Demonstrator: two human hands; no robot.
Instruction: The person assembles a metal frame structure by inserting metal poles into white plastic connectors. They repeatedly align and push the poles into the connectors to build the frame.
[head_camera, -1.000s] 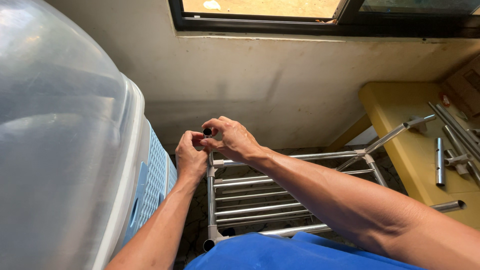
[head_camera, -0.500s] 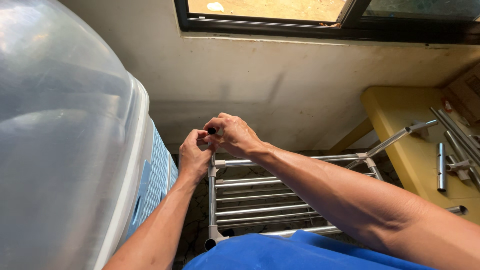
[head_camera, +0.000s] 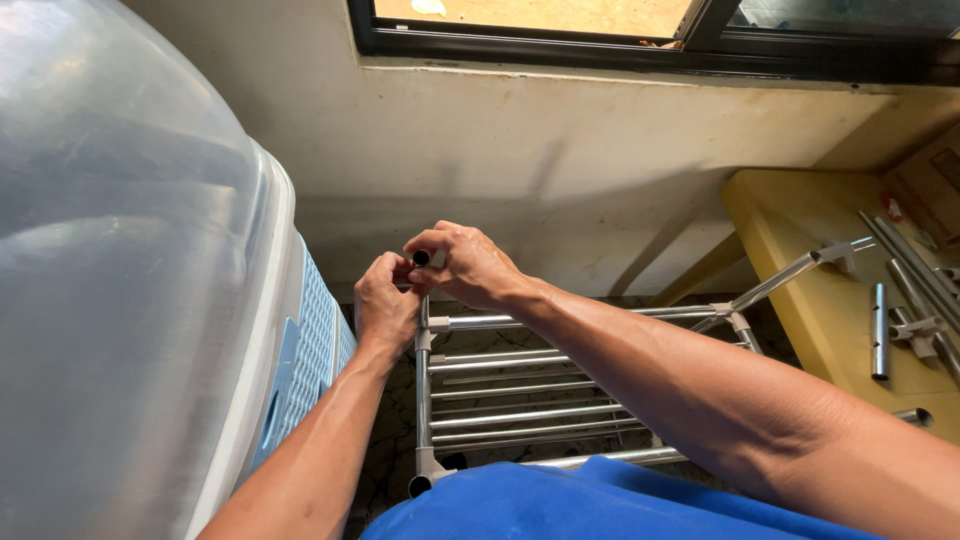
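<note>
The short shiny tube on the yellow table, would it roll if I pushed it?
Probably: the short tube looks round and smooth. It likely stays stiff, being metal like the rack. The yellow table looks flat, so sideways pushes might roll it.

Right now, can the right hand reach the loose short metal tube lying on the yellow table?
Probably yes: the short metal tube lies uncovered on the yellow table, but the right hand is at the rack's upright post.
</note>
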